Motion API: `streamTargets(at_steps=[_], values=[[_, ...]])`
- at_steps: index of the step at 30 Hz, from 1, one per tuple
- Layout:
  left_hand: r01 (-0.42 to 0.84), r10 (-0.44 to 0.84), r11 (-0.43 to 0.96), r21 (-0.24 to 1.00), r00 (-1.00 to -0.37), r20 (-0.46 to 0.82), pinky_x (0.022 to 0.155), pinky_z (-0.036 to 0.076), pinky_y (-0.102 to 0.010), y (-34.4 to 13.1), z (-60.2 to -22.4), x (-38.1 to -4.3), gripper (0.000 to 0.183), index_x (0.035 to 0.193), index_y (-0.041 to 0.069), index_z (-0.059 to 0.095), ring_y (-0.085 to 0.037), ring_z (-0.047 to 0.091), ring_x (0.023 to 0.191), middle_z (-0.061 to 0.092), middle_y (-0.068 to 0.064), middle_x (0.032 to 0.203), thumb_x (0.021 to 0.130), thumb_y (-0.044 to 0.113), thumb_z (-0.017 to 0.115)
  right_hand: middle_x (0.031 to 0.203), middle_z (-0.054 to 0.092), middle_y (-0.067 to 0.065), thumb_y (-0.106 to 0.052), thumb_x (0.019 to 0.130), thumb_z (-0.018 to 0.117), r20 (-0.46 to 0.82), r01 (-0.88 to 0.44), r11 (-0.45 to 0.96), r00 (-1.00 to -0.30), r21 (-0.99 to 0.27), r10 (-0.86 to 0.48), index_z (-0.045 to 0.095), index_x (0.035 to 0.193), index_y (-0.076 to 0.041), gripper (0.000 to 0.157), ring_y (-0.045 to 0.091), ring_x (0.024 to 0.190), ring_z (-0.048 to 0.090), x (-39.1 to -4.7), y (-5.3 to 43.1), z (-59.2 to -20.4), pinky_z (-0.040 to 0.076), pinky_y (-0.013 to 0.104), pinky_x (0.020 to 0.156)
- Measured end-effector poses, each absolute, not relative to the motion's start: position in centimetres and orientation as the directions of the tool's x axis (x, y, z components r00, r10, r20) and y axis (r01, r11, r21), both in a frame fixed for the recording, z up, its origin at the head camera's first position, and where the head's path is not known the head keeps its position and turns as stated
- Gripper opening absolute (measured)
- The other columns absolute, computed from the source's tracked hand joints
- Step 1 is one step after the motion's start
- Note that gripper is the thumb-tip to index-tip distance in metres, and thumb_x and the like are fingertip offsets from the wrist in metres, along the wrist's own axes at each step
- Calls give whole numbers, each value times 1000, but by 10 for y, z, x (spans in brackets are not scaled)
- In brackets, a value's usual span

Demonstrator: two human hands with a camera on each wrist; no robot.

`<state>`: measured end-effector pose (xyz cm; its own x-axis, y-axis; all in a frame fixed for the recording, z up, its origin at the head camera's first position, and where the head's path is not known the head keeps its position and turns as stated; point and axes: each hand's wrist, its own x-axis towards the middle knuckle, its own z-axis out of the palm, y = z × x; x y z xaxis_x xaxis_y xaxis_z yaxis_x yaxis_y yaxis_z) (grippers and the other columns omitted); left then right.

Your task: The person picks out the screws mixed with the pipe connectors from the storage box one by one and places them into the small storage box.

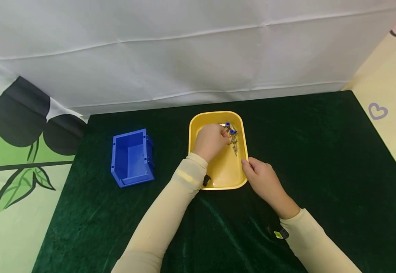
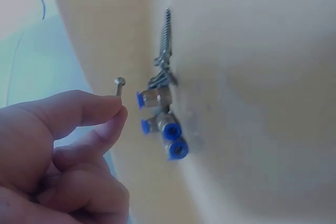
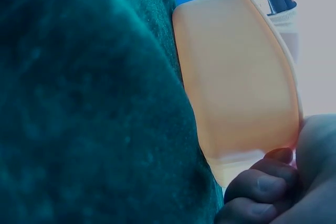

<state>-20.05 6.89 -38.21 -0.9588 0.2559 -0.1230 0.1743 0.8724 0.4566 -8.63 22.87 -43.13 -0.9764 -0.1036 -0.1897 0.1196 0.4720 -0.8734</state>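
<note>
My left hand (image 1: pixel 211 141) is over the yellow tray (image 1: pixel 223 175), its thumb and forefinger pinching a small screw (image 2: pixel 119 82). The screw's round head sticks up past the fingertips; the rest of it is hidden between them. Beside those fingers lie several metal push-in tube fittings (image 2: pixel 177 149) with blue collars. Several loose screws (image 2: pixel 166 35) lie against them along the tray's right side. At the tray's right front, my right hand (image 1: pixel 264 182) grips the rim, with the thumb on top and the fingers curled against the outer wall.
A blue open-front bin (image 1: pixel 137 161) stands to the left of the tray, with a gap of cloth between them. Dark green velvet cloth (image 1: pixel 307 151) covers the table. Behind the table's far edge hangs a white sheet (image 1: pixel 191 68).
</note>
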Motion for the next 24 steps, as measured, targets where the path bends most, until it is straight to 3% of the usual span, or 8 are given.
streamTargets(at_steps=[12,24], values=[[186,216,838,513,-976,0,50,41,-24,49,-347,-187,15,88,12,72,-14,52,53,63,0,72,94,23,65,74,58,10,-36,106,43,-211,139,468,-972,-873,-106,64,106,-12,33,26,55,54,-86,229,-431,45,31,49],[189,211,811,554,-977,25,48,39,-24,44,-334,-177,15,89,12,72,-17,51,53,62,0,71,95,24,65,74,58,8,-35,106,43,-215,142,472,-971,-870,-104,64,108,-10,32,25,55,54,-87,229,-429,45,31,49]])
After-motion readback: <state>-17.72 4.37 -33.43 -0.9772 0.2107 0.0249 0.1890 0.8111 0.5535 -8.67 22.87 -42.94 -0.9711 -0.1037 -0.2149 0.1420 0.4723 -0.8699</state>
